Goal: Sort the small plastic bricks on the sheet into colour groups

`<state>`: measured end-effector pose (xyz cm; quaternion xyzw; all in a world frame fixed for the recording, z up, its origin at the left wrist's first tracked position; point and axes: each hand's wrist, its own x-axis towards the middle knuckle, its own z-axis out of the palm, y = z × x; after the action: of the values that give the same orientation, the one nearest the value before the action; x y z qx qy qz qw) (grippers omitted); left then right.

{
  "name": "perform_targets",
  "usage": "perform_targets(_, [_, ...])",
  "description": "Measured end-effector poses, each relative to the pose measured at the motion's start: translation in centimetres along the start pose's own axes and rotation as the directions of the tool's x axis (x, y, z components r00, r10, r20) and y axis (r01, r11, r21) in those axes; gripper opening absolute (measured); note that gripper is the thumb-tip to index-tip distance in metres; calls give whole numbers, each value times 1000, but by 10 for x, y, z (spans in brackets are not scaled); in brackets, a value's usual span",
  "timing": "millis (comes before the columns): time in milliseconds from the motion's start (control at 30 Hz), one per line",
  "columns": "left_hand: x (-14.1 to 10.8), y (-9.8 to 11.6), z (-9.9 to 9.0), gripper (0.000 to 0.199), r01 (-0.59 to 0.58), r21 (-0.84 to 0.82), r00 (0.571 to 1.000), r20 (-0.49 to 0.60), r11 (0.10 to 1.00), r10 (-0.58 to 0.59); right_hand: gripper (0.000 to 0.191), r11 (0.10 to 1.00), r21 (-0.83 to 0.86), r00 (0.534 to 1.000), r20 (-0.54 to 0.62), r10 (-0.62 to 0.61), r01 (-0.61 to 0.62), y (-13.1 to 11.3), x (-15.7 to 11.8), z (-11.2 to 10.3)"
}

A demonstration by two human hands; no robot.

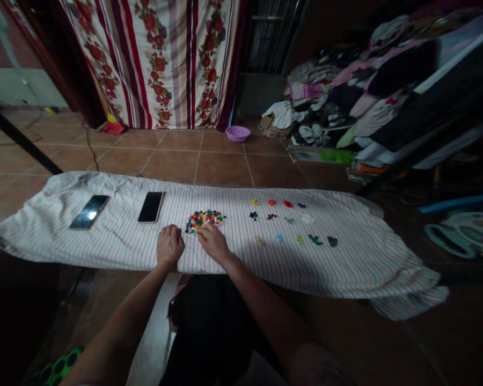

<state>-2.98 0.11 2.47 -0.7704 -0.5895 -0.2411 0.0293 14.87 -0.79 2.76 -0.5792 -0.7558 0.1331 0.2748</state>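
Observation:
A mixed heap of small coloured pieces, perhaps beads (206, 216), lies on the striped cloth in front of me. My right hand (213, 240) is at the heap's near edge, its fingertips pinched together among the pieces; whatever they hold is too small to make out. Just left of the heap, my left hand (170, 245) rests on the cloth with its fingers curled in, nothing showing in it. To the right, same-coloured pieces sit in small separate groups, among them yellow (255, 202), red (287, 203), black (253, 216), light blue (279, 238) and dark green (315, 239).
Two phones (89, 212) (150, 207) lie on the left of the cloth-covered table (346, 273). Beyond it, a purple basin (238, 133) stands on the tiled floor before a flowered curtain (156, 64). Clothes (306, 91) are heaped at the back right.

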Motion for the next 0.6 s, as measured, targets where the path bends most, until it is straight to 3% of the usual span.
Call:
perform_targets(200, [1, 0, 0, 13, 13, -12, 1000, 15, 1000, -13, 18, 997, -82, 999, 31, 13, -10, -19, 16, 8])
perform_targets(600, [1, 1, -2, 12, 13, 3, 999, 33, 1000, -13, 16, 969, -233, 994, 94, -64, 85, -35, 31, 13])
